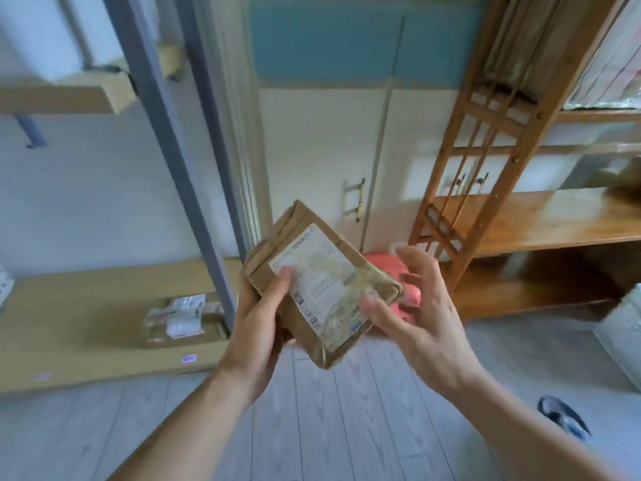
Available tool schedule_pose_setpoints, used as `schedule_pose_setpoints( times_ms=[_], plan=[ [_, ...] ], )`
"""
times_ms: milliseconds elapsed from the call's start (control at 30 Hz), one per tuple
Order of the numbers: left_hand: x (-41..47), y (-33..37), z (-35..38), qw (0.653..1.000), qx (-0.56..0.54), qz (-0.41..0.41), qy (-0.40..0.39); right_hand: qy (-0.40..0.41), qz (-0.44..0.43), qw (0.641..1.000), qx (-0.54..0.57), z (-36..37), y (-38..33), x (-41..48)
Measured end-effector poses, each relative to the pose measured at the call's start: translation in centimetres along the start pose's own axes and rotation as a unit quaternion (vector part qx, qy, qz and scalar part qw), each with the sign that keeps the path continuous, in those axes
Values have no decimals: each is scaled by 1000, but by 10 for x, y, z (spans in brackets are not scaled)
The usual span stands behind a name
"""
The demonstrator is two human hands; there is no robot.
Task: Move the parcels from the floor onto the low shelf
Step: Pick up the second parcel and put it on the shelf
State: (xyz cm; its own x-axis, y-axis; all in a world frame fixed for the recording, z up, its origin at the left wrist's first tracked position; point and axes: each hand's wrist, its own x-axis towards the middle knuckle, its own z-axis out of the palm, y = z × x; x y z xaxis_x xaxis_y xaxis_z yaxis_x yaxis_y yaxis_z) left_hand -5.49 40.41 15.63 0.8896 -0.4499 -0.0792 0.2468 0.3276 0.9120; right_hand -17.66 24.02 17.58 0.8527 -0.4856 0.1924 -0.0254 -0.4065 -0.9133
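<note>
A brown cardboard parcel (322,269) with a white shipping label is held up in mid-air at the centre of the view. My left hand (258,317) grips its left edge, thumb on the label. My right hand (416,307) touches its right lower corner with the thumb, the other fingers spread apart behind it. The low shelf (69,328), a pale wooden board close to the floor, lies at the left. A second taped parcel (184,319) with white labels rests on it beside the grey upright.
A grey metal rack post (180,161) rises from the low shelf. A brown wooden shelf unit (520,220) stands at the right. A pink item (409,293) lies behind the parcel. White cupboard doors (322,151) fill the back. A dark shoe (562,416) sits on the grey plank floor.
</note>
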Motion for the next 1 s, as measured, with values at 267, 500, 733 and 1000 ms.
schedule_pose_setpoints(
  times_ms=[267, 500, 733, 1000],
  plan=[
    [-34, 78, -91, 999, -13, 30, -36, -119, 66, 952, 274, 88, -56, -16],
    [-54, 68, -157, 987, 56, 95, 120, -28, 149, 937, 316, 156, -56, 11],
    [-51, 88, -211, 983, 157, 50, 78, -141, 126, 921, 340, 202, -58, 50],
    [-27, 88, -242, 977, -60, 53, 197, -209, 144, 895, 367, 272, -63, 79]
  ],
)
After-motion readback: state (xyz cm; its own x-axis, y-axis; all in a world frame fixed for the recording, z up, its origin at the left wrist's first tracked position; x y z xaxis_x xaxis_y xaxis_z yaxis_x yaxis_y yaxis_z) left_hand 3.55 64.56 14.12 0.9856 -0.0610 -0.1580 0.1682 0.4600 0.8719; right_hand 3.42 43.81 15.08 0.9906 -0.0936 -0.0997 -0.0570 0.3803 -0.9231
